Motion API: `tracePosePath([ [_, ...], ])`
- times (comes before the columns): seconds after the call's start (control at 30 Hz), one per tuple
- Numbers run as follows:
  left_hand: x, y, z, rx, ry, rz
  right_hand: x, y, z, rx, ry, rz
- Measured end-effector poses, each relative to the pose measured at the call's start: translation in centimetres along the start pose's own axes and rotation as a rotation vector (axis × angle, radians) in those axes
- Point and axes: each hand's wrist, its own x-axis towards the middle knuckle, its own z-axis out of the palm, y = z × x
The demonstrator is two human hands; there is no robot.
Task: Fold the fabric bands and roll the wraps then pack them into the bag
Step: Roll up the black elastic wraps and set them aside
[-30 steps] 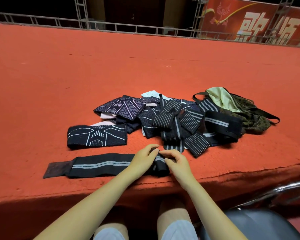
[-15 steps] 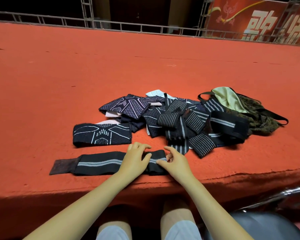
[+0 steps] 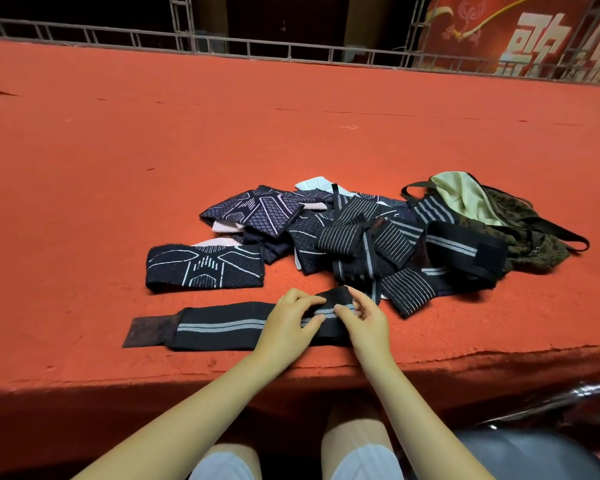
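Observation:
A long black wrap (image 3: 219,325) with grey stripes lies flat near the front edge of the red surface, its dark hook patch at the left end. Its right end is turned up into a small roll. My left hand (image 3: 290,323) pinches that roll from the left, thumb and fingers curled on it. My right hand (image 3: 364,322) pinches it from the right. Behind lies a folded patterned band (image 3: 205,268), and a pile of several dark bands and wraps (image 3: 354,237). An open camouflage bag (image 3: 520,233) with pale lining sits at the right.
The red carpeted platform (image 3: 222,140) stretches far back to a metal railing (image 3: 257,50). Its front edge runs just below my hands. A dark chair seat (image 3: 534,455) and a chrome tube are at lower right. My knees show below.
The view has shifted so the items sit further right. The wrap's right end has rolled a little further leftward under both hands, which stay on it.

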Motion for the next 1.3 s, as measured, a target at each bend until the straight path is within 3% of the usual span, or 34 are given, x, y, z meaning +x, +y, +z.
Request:
tracePosePath([
  [0.13,0.7,0.3,0.6,-0.092,0.048,-0.086,-0.1,0.5,-0.1,-0.033,-0.011,-0.037],
  [0.37,1.1,0.3,0.1,-0.253,0.077,-0.242,-0.1,0.2,-0.4,-0.009,-0.193,-0.113],
  [0.5,1.4,1.2,-0.7,-0.574,0.079,-0.414,0.1,0.5,-0.5,-0.172,-0.306,-0.254],
  [0.57,1.6,1.0,-1.4,-0.627,0.052,-0.503,0.1,0.8,-0.2,-0.224,-0.333,-0.297],
  [0.63,1.5,0.7,-2.3,-0.476,-0.005,-0.488,0.2,0.9,0.0,-0.309,-0.344,-0.296],
  [0.77,0.9,0.1,-3.4,0.033,-0.087,-0.274,0.5,0.6,0.8,-0.524,-0.344,-0.175],
  [0.93,0.1,-1.4,-3.7,0.362,-0.003,-0.189,0.0,-0.4,2.1,-0.651,-0.353,-0.157],
  [1.03,-0.5,-2.4,-3.7,0.395,0.045,-0.160,0.0,-1.1,2.3,-0.602,-0.362,-0.102],
  [1.3,-1.3,-2.7,-3.9,0.124,0.147,-0.152,0.0,-0.6,2.6,-0.173,-0.412,0.129],
])
